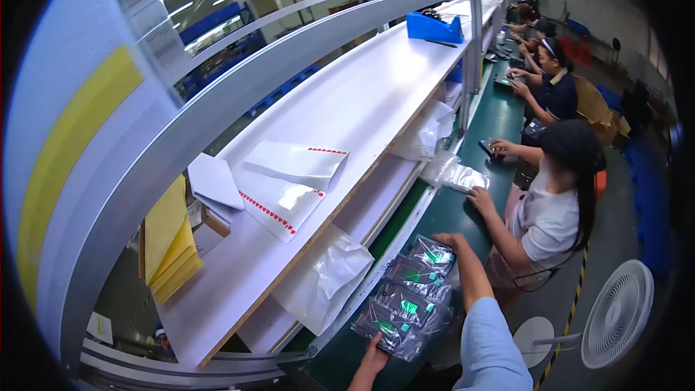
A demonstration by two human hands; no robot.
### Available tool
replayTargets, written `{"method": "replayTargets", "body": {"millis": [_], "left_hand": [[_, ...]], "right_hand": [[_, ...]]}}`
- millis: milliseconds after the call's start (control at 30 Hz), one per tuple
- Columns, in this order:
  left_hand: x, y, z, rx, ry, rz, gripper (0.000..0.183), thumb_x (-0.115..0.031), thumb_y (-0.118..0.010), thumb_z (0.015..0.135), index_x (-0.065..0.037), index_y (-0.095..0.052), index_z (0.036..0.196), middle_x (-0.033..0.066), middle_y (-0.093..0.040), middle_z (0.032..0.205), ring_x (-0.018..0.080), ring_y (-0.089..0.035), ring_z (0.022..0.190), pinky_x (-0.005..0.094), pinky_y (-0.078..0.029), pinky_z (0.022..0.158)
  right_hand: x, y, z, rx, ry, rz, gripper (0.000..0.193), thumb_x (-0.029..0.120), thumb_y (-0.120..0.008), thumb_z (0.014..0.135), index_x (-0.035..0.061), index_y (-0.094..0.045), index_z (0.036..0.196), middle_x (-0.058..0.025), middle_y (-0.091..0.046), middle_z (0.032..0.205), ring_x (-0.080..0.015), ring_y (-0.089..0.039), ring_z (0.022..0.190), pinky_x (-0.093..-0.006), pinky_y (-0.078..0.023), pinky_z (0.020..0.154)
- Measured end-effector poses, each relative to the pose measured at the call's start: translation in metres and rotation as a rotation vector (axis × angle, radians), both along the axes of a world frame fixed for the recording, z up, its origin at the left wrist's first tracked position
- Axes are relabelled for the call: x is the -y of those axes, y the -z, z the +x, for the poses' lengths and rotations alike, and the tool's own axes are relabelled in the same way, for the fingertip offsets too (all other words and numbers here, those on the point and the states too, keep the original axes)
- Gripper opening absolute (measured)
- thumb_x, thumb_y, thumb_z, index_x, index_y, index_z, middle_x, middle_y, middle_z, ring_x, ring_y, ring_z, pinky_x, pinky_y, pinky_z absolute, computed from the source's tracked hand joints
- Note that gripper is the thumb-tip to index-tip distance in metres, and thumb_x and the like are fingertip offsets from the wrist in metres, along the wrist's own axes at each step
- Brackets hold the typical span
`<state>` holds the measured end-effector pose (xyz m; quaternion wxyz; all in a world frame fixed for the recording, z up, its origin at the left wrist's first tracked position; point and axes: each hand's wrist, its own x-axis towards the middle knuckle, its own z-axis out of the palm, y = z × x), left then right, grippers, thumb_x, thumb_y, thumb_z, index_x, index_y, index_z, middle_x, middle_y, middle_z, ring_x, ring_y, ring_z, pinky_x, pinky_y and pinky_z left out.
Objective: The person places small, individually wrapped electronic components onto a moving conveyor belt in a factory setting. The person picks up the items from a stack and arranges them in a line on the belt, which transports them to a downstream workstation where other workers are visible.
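Note:
Several dark flat items in clear plastic bags (409, 305), each with a bright green patch, lie overlapping in a row on the green bench (326, 373). At the near end of the row, my left hand (373, 358) grips the edge of the closest bagged item, thumb on top; its other fingers are mostly hidden. My right hand (447, 240) curls over the far end, closed against the edge of the farthest bagged item (432, 253). The row sits between my two hands.
A white shelf (289, 112) runs along the left, holding white envelopes (282, 206), yellow padded envelopes (168, 246) and a blue bin (434, 27). White plastic bags (322, 271) hang below. A co-worker (557, 203) sits beyond my right arm; a fan (617, 313) stands at right.

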<state>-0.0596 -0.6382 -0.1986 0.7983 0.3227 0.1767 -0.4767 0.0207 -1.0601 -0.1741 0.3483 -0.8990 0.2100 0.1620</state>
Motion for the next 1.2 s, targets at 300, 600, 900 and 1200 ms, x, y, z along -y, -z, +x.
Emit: {"method": "replayTargets", "body": {"millis": [300, 600, 900, 1200], "left_hand": [[-0.005, -0.026, -0.005, -0.096, -0.062, 0.006, 0.051, -0.026, -0.06, 0.076, -0.005, -0.044, 0.119, 0.0083, -0.053, 0.115, 0.023, -0.051, 0.105, 0.0399, -0.037, 0.096], [-0.116, -0.056, -0.031, -0.063, -0.229, 0.103, 0.048, -0.026, -0.061, 0.073, -0.006, -0.05, 0.115, 0.0099, -0.057, 0.11, 0.0265, -0.053, 0.102, 0.0462, -0.036, 0.096], [-0.165, -0.052, -0.041, -0.087, -0.246, 0.08, 0.034, -0.027, -0.059, 0.076, -0.004, -0.057, 0.101, 0.0086, -0.063, 0.094, 0.0229, -0.06, 0.088, 0.04, -0.043, 0.088], [-0.21, -0.048, -0.016, 0.108, -0.079, 0.16, 0.064, -0.03, -0.067, 0.076, -0.019, -0.029, 0.127, 0.0044, -0.046, 0.119, 0.0234, -0.047, 0.108, 0.0421, -0.043, 0.087]], "right_hand": [[-0.023, 0.04, 0.002, -0.039, -0.074, 0.138, 0.048, 0.042, -0.043, 0.083, -0.0015, -0.058, 0.097, -0.024, -0.057, 0.101, -0.0385, -0.052, 0.098, -0.0417, -0.041, 0.085], [-0.134, 0.108, 0.005, -0.045, -0.178, 0.296, 0.055, 0.048, -0.039, 0.084, 0.0, -0.057, 0.105, -0.0255, -0.055, 0.107, -0.0396, -0.051, 0.103, -0.0418, -0.04, 0.088], [-0.174, 0.082, -0.006, -0.013, 0.122, 0.487, 0.057, 0.047, -0.041, 0.084, -0.0028, -0.056, 0.108, -0.0228, -0.057, 0.108, -0.0319, -0.053, 0.101, -0.0371, -0.041, 0.085], [-0.297, -0.075, -0.191, 0.499, 0.886, 0.379, 0.055, 0.048, -0.056, 0.078, 0.0028, -0.049, 0.108, -0.0108, -0.052, 0.093, -0.0225, -0.05, 0.091, -0.0387, -0.042, 0.077]]}}
